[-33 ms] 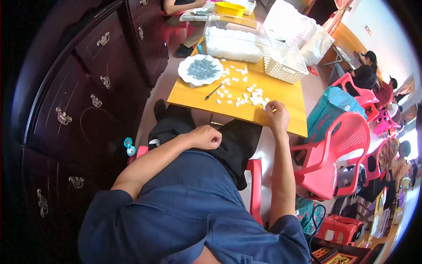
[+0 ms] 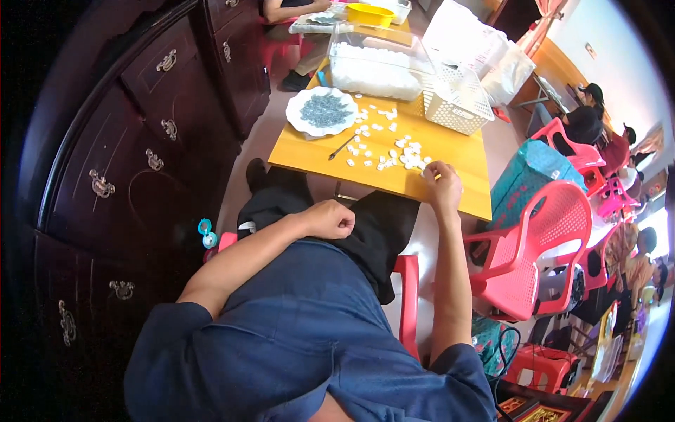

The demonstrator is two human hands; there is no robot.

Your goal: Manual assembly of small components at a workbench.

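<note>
My left hand (image 2: 329, 219) rests on my lap with its fingers curled into a fist; the inside of the fist is hidden. At the near right edge of the yellow table (image 2: 457, 158), my right hand (image 2: 444, 188) is closed, thumb and fingers drawn together. Its fingertips are beside a loose cluster of small white plastic pieces (image 2: 410, 152), and whatever they pinch is too small to make out. More white pieces lie scattered leftward. A thin dark pen-like tool (image 2: 341, 148) lies near them. The white scalloped plate (image 2: 294, 121) holds a heap of small dark grey pieces (image 2: 325, 110).
Farther back stand a clear plastic bin (image 2: 373, 74) full of white pieces and a white perforated basket (image 2: 457, 112). A teal bag (image 2: 531, 176) and a pink plastic chair (image 2: 534, 253) are at right, dark wooden cabinets (image 2: 133, 126) at left. Other people sit beyond.
</note>
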